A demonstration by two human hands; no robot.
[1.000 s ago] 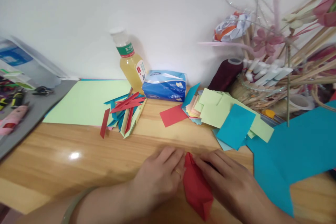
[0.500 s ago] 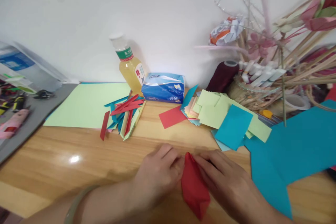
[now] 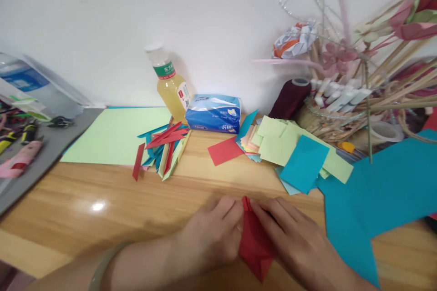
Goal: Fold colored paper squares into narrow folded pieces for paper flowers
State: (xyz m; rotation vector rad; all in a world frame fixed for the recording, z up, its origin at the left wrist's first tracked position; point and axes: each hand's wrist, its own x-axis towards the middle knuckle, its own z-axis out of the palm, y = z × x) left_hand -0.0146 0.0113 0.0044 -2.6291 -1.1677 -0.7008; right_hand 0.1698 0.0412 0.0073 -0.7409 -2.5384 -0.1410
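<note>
A folded piece of red paper (image 3: 255, 245) is held between my two hands at the front of the wooden table (image 3: 136, 204). My left hand (image 3: 218, 227) grips its left edge near the top, with the fingers curled. On the other side, my right hand (image 3: 293, 232) pinches the upper right edge, its fingers lying along the paper. The top of the red paper comes to a narrow tip between my fingertips, and its lower end points toward me. Parts of both side edges are hidden under my fingers.
Beyond my hands lie folded paper strips (image 3: 165, 150), a red card (image 3: 225, 151) and green paper squares (image 3: 280, 143). A tissue pack (image 3: 213, 113) and a drink bottle (image 3: 172, 95) stand by the wall. Large blue paper (image 3: 382, 195) is at right, a grey mat (image 3: 78, 132) at left.
My left hand has shifted slightly right and further over the red paper, covering more of its left side. The paper's lower part looks a little more turned. My right hand stays nearly in place.
</note>
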